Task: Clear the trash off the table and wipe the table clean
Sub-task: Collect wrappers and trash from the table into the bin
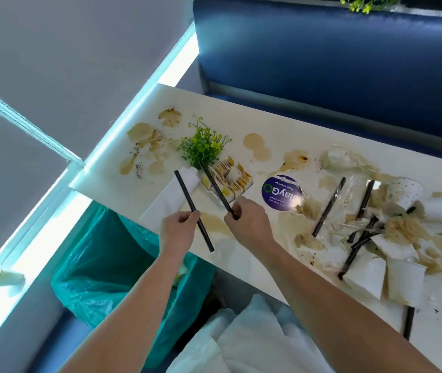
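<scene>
Left hand [179,228] grips one black straw [185,192] mid-length above the table [228,117] near edge, long axis slanting far-left. Right hand [246,222] pinches a second straw [218,189] by its near end, tip pointing far-left at the plant [203,146].

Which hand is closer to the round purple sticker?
Right. The right hand, pinching a black straw, is just left of the purple sticker in the picture. The left hand, gripping another straw, is farther away, beyond the right hand.
</scene>
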A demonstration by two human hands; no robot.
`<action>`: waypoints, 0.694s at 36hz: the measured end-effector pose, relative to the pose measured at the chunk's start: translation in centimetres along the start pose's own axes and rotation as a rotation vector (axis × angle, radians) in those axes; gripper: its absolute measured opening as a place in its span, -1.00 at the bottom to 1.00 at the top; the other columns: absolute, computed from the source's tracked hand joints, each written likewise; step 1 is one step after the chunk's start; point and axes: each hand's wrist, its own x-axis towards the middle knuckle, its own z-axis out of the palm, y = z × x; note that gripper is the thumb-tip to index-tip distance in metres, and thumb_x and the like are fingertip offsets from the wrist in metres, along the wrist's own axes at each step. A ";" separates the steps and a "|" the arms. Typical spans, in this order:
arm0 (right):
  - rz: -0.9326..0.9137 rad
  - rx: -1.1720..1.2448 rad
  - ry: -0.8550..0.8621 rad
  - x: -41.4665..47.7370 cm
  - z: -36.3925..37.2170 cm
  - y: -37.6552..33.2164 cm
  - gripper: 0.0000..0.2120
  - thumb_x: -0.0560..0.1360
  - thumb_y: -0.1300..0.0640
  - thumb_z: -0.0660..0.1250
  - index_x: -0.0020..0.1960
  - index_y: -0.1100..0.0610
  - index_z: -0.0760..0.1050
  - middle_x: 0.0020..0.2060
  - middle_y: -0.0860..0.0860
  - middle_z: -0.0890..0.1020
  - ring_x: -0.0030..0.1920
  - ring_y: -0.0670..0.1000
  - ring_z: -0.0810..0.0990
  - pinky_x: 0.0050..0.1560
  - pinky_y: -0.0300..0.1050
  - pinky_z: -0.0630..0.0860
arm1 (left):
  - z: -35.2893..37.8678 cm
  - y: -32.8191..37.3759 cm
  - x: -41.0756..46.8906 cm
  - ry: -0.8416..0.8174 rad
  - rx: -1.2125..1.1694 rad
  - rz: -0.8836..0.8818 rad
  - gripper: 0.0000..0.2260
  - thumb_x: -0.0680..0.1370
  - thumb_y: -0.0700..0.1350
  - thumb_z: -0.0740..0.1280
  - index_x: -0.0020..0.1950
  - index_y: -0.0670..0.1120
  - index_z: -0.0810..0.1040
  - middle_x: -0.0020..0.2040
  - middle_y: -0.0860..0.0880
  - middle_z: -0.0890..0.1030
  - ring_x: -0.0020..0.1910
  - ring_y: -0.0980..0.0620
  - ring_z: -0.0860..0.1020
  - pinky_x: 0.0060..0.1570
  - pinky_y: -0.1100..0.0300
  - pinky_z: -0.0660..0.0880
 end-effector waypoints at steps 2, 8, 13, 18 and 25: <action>-0.023 0.004 -0.015 0.3 1.6 -1.8 -0.85 0.52 0.04 0.36 -0.15 0.06 0.44 -0.28 -0.02 0.51 -0.26 -0.01 0.48 -0.29 -0.04 0.42 | -1.9 -0.7 1.0 0.021 0.006 0.013 -0.76 0.59 0.06 0.42 -0.28 0.10 0.63 -0.33 -0.07 0.58 -0.34 -0.03 0.47 -0.23 0.12 0.40; -0.078 -0.001 -0.072 1.1 7.0 -7.5 -0.83 0.51 0.04 0.38 -0.16 0.07 0.45 -0.28 -0.04 0.50 -0.25 -0.01 0.47 -0.31 -0.11 0.35 | -7.8 -3.6 4.6 0.084 -0.008 -0.030 -0.81 0.57 0.10 0.42 -0.22 0.11 0.65 -0.29 -0.01 0.65 -0.31 -0.02 0.54 -0.26 0.13 0.45; -0.110 0.002 -0.143 1.0 11.8 -11.4 -0.83 0.54 0.00 0.36 -0.16 0.04 0.43 -0.30 -0.06 0.54 -0.29 -0.06 0.51 -0.32 -0.15 0.39 | -12.4 -7.2 7.3 0.130 -0.057 -0.091 -0.84 0.56 0.14 0.42 -0.11 0.09 0.69 -0.23 0.03 0.67 -0.26 0.00 0.60 -0.21 0.14 0.50; -0.154 -0.001 -0.225 0.7 16.6 -14.9 -0.85 0.56 -0.02 0.35 -0.09 0.04 0.49 -0.26 -0.09 0.57 -0.25 -0.07 0.55 -0.21 -0.11 0.54 | -16.6 -11.4 9.1 0.194 -0.111 -0.155 -0.82 0.54 0.16 0.45 -0.10 0.08 0.70 -0.23 0.04 0.68 -0.22 0.04 0.61 -0.11 0.10 0.56; -0.205 -0.056 -0.360 -0.5 22.2 -17.6 -0.82 0.55 -0.02 0.34 -0.13 0.08 0.51 -0.29 -0.04 0.59 -0.25 0.00 0.57 -0.16 -0.01 0.56 | -19.9 -17.2 10.4 0.231 -0.158 -0.266 -0.82 0.52 0.17 0.47 -0.10 0.07 0.70 -0.24 0.01 0.68 -0.25 0.01 0.60 -0.12 0.09 0.56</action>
